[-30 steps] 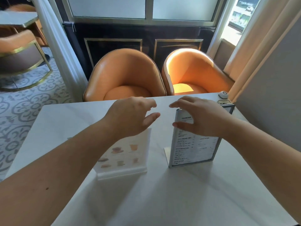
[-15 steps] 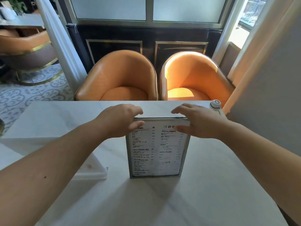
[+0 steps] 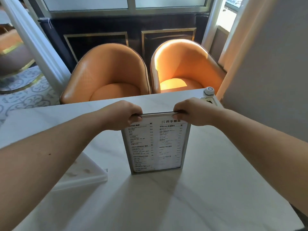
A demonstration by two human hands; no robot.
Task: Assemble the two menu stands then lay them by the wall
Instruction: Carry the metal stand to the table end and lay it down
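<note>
Both hands, left [image 3: 122,115] and right [image 3: 194,112], clench the top corners of the upright metal-framed menu stand [image 3: 155,144]; it stands on the marble worktop [image 3: 216,189].

Bright daylight from the window [image 3: 230,15] at upper right sunlights 1 orange chair [image 3: 185,67]; wide-angle edges bend, slightly soft.

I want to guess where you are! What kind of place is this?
Probably a cafe. The framed menu stand held by both hands lists coffee, fruit drinks and tea with prices, two orange tub chairs face the marble-look table, and a small call button sits by the wall.
</note>
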